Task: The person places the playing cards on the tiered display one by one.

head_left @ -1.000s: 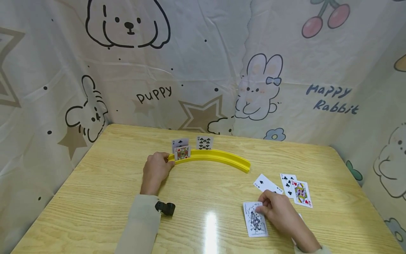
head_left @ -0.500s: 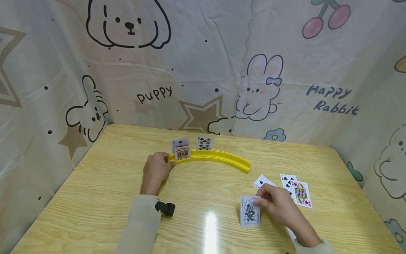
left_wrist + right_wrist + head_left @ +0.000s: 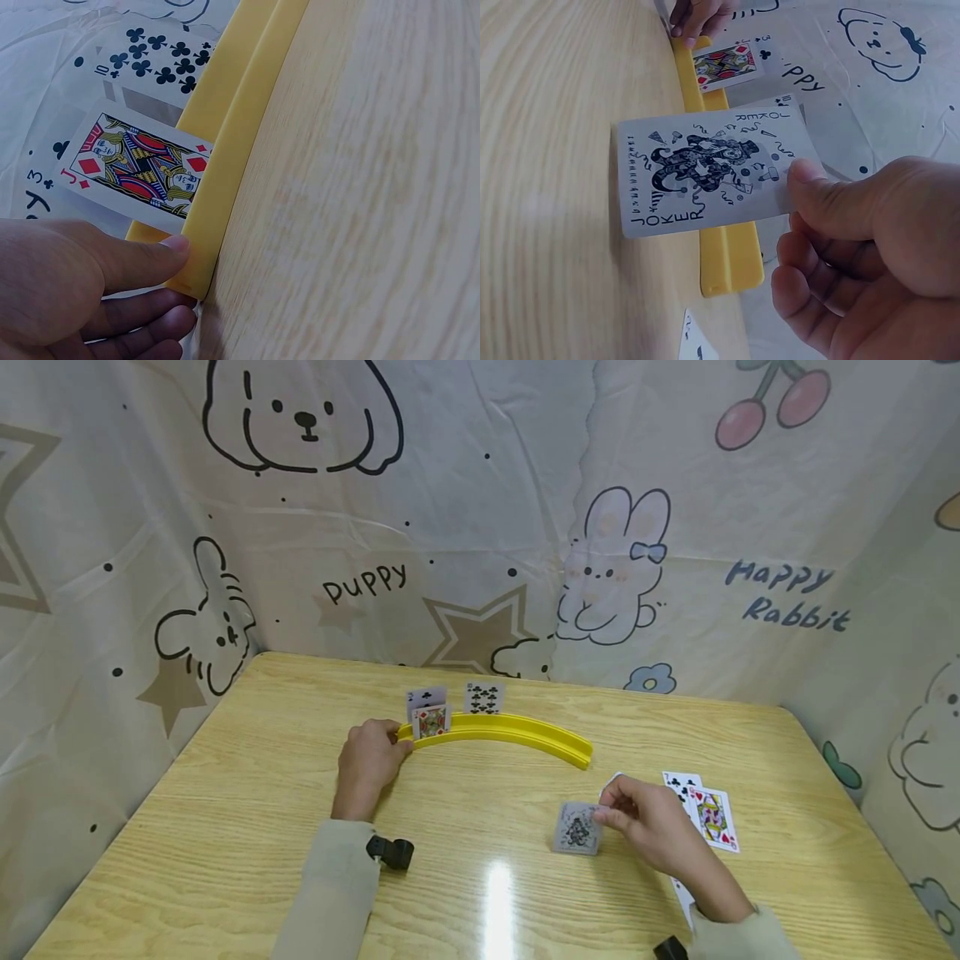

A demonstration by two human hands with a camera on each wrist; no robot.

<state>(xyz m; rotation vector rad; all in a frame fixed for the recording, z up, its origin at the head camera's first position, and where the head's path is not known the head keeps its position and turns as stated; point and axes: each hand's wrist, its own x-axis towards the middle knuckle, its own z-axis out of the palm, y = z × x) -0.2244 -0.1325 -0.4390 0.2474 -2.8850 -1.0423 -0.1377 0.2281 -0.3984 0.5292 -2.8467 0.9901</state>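
Note:
My left hand (image 3: pixel 369 760) grips the left end of a curved yellow card holder (image 3: pixel 517 728), thumb on the near side in the left wrist view. Standing in the holder are a jack of diamonds (image 3: pixel 139 165) in front, a three of clubs (image 3: pixel 426 696) behind it and a ten of clubs (image 3: pixel 157 60) further right. My right hand (image 3: pixel 647 822) pinches a black-and-white joker card (image 3: pixel 705 169) by its upper right corner, thumb across the face. The joker is held up over the table, in front of the holder's right part.
On the right of the wooden table (image 3: pixel 255 877) lie a seven of clubs (image 3: pixel 678 779) and a queen of hearts (image 3: pixel 714 818) overlapping it. Another card (image 3: pixel 682 897) shows partly under my right forearm. A printed cloth (image 3: pixel 450 510) hangs behind the table.
My right hand has lifted the joker off the table, tilted it more upright and moved it forward and left. My left hand stays on the holder.

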